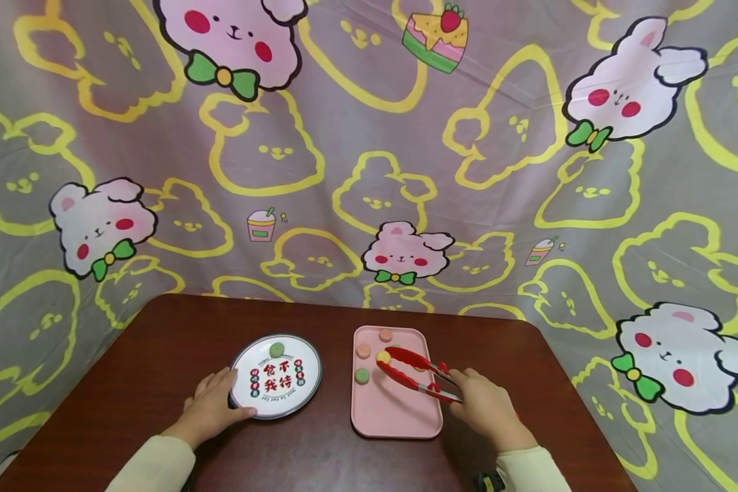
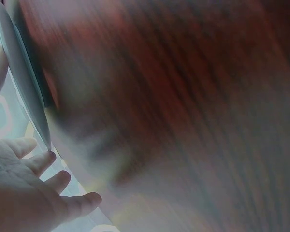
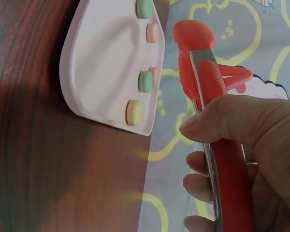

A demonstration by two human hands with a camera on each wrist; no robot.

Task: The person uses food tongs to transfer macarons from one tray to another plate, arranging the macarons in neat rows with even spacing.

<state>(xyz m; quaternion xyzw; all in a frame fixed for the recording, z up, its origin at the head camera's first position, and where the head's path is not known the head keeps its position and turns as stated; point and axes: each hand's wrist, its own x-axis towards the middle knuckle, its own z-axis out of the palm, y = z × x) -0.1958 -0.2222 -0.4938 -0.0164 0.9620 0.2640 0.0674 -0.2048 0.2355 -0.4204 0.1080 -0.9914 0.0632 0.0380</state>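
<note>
My left hand (image 1: 212, 403) rests against the left rim of a round white plate (image 1: 285, 396) with red lettering, its fingers spread and fairly straight. A green macaron (image 1: 277, 350) lies on that plate. My right hand (image 1: 482, 406) holds red-tipped metal tongs (image 1: 406, 379) over a pink tray (image 1: 393, 413). Between the tong tips is a yellow macaron (image 1: 383, 357), which the tong head hides in the right wrist view. On the tray lie a green macaron (image 1: 361, 376), pink macarons (image 1: 363, 350), another green macaron (image 3: 145, 81) and another yellow macaron (image 3: 134, 112).
Plate and tray stand apart on a dark red-brown wooden table (image 1: 178, 348). A grey cloth (image 1: 320, 171) with yellow outlines and cartoon rabbits hangs behind the table and at its sides.
</note>
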